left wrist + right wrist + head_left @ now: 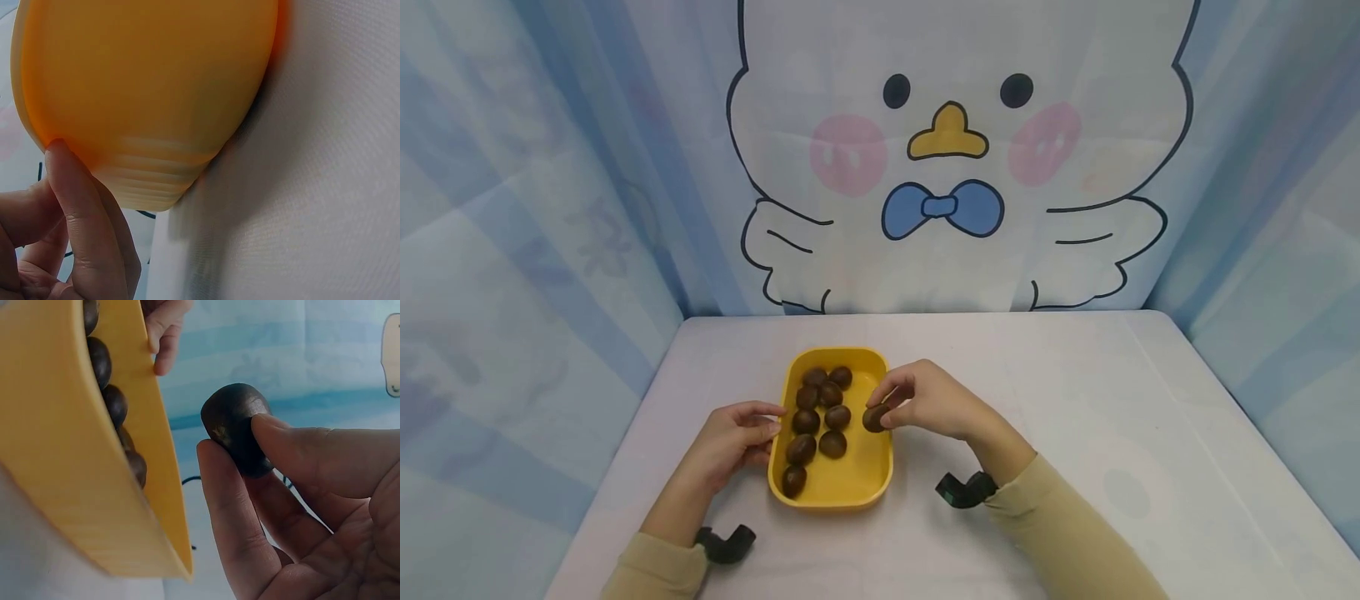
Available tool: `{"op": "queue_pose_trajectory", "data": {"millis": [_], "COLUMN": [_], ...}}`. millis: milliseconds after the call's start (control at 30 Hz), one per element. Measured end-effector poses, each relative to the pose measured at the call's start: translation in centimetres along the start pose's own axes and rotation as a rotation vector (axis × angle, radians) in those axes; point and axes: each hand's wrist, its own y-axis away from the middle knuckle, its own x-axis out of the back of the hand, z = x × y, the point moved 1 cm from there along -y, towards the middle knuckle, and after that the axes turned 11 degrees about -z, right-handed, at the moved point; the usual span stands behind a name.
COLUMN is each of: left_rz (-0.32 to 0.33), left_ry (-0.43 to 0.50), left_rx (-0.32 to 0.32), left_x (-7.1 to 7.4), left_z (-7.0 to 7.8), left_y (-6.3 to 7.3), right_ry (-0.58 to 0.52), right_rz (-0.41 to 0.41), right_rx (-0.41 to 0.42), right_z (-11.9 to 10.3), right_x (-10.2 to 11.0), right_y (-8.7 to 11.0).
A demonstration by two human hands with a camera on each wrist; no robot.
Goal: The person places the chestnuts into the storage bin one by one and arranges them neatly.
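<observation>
A yellow tray (867, 467) with rounded corners sits on the table. Several glossy brown chestnuts (832, 444) lie inside it, grouped along its left half. At the tray's left side my left hand (732, 442) pinches the rim, thumb on top and fingers against the outer wall; the left wrist view shows a fingertip (57, 153) pressed to that wall. My right hand (936, 402) holds one chestnut (236, 425) between thumb and fingertips. This chestnut is up at the tray's right rim, apart from the others. In the right wrist view it looks dark and rounded.
A white-covered table (1075, 433) extends around the tray. Behind it hangs a curtain (955, 267) printed with a white bird, and blue-white cloth (535, 275) closes the sides. Black bands (966, 490) with a small protruding piece sit at both wrists, near the tan sleeves.
</observation>
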Motion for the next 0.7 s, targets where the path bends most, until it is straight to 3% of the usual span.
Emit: {"op": "queue_pose_trajectory", "data": {"millis": [367, 500, 700], "left_rz": [-0.015, -0.015, -0.012], "left_ry": [-0.001, -0.001, -0.009], "left_rx": [-0.010, -0.009, 0.001], "left_x": [-0.1, -0.1, 0.0], "left_z": [-0.2, -0.2, -0.1], "left_y": [0.0, 0.0, -0.1], "right_ry": [0.034, 0.018, 0.086], "right_rz": [-0.054, -0.077, -0.120], "right_rx": [0.038, 0.049, 0.044], "right_z": [-2.4, -2.9, -3.0], "right_x": [-1.5, -2.3, -3.8], "right_y": [-3.4, -4.6, -5.9]}}
